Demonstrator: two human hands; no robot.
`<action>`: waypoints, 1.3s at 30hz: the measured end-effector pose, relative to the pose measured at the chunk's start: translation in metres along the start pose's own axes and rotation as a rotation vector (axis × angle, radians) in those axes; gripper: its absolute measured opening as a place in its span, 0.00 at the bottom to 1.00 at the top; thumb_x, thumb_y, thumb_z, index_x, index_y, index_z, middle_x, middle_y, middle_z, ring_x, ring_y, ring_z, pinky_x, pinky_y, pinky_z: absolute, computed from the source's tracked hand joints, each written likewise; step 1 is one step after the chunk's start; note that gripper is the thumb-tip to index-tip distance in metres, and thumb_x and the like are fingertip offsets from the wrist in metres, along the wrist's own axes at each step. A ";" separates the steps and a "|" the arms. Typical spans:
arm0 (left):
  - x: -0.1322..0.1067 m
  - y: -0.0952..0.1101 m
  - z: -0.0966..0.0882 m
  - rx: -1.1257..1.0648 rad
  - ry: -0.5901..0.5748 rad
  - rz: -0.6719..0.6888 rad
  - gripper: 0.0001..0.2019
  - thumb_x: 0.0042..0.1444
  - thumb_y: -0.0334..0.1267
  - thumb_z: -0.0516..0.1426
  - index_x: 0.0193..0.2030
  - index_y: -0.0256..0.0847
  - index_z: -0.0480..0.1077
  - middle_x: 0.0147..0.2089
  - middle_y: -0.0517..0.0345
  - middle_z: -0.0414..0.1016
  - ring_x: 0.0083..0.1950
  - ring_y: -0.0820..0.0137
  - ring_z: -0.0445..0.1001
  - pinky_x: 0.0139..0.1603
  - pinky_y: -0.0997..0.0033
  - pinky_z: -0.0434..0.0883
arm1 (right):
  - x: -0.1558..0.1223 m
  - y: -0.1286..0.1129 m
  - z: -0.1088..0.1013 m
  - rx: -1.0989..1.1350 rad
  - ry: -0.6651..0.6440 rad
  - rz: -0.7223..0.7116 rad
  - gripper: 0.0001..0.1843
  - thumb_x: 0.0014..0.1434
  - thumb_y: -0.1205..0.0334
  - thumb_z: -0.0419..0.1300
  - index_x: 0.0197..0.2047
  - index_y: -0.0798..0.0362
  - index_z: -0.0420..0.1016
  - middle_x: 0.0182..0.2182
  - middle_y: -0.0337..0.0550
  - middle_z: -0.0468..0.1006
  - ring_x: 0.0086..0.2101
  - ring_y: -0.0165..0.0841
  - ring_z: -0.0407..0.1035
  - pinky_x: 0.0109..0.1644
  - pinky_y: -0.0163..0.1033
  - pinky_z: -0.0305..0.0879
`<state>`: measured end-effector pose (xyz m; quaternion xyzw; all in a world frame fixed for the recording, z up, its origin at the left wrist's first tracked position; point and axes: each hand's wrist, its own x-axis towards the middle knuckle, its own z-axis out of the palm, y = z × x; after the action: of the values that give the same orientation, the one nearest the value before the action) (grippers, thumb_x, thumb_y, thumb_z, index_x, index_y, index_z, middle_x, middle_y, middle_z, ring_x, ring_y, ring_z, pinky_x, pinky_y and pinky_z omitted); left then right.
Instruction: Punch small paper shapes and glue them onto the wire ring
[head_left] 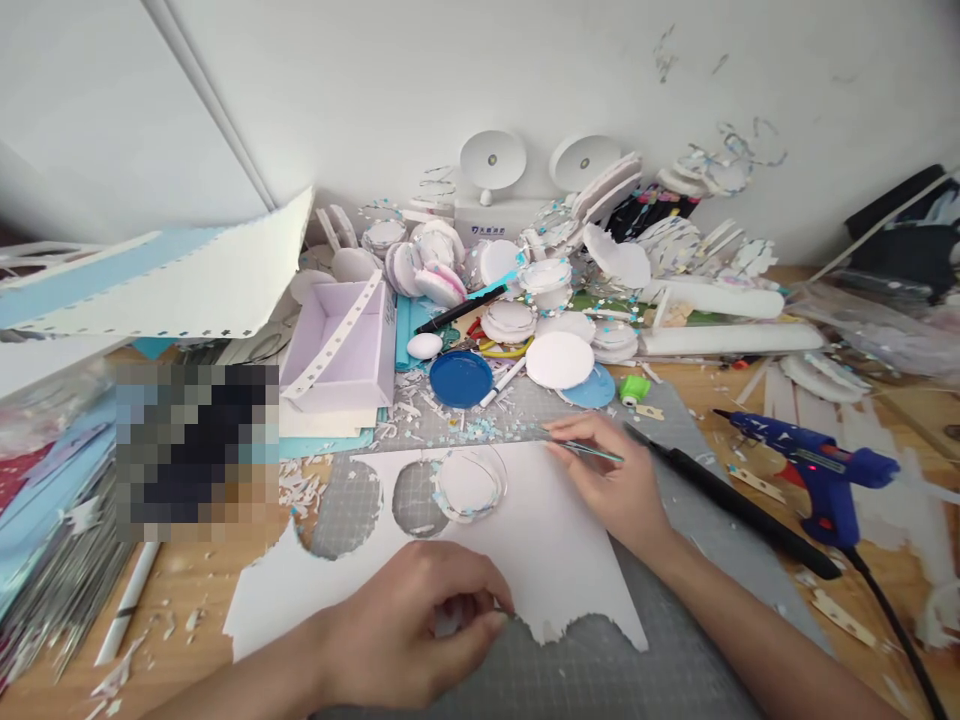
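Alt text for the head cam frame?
Two bare hands work over a white sheet with round holes, lying on a grey cutting mat: the left hand pinches a small white piece, the right hand holds a thin tool beside a clear round disc. A blue glue gun lies to the right; white discs pile up behind.

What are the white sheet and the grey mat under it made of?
White sheet: looks like matte foam board or thick card; ragged lower edge, clean round cut-outs. Grey mat: probably a vinyl cutting mat, matte, with a printed grid.
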<state>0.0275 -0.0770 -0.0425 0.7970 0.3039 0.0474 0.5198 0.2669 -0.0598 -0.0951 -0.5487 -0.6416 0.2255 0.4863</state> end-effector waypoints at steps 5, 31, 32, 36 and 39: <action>-0.002 -0.002 0.001 -0.017 -0.026 0.028 0.11 0.55 0.30 0.52 0.41 0.36 0.74 0.34 0.53 0.77 0.33 0.72 0.73 0.32 0.81 0.68 | -0.002 -0.002 -0.002 -0.040 0.002 -0.042 0.04 0.56 0.69 0.60 0.35 0.51 0.72 0.38 0.44 0.76 0.42 0.34 0.71 0.47 0.42 0.67; 0.001 -0.004 0.002 -0.043 -0.047 0.056 0.10 0.58 0.30 0.50 0.38 0.35 0.73 0.29 0.58 0.73 0.27 0.77 0.66 0.26 0.84 0.61 | -0.003 -0.002 0.003 -0.167 0.129 0.017 0.01 0.54 0.64 0.62 0.32 0.51 0.74 0.31 0.42 0.79 0.35 0.35 0.74 0.38 0.39 0.70; 0.001 -0.003 0.001 -0.038 -0.049 0.058 0.10 0.58 0.30 0.50 0.37 0.35 0.73 0.29 0.58 0.73 0.27 0.77 0.66 0.25 0.83 0.61 | -0.003 -0.001 0.003 -0.169 0.124 0.000 0.01 0.54 0.64 0.62 0.32 0.51 0.74 0.31 0.42 0.80 0.35 0.35 0.74 0.40 0.40 0.70; 0.002 -0.001 0.001 -0.019 -0.054 0.074 0.10 0.58 0.30 0.50 0.37 0.35 0.73 0.30 0.57 0.73 0.28 0.76 0.67 0.25 0.83 0.62 | -0.004 -0.002 0.004 -0.194 0.112 -0.025 0.01 0.54 0.65 0.62 0.32 0.51 0.74 0.32 0.42 0.80 0.35 0.35 0.74 0.42 0.42 0.69; 0.001 -0.003 0.001 -0.016 -0.045 0.080 0.10 0.58 0.30 0.50 0.38 0.35 0.73 0.30 0.57 0.73 0.28 0.76 0.67 0.26 0.82 0.62 | -0.004 -0.003 0.003 -0.210 0.119 -0.010 0.01 0.54 0.64 0.61 0.31 0.50 0.73 0.30 0.42 0.79 0.33 0.36 0.74 0.40 0.42 0.70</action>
<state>0.0277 -0.0766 -0.0456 0.8052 0.2596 0.0525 0.5305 0.2621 -0.0637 -0.0954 -0.6058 -0.6345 0.1214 0.4645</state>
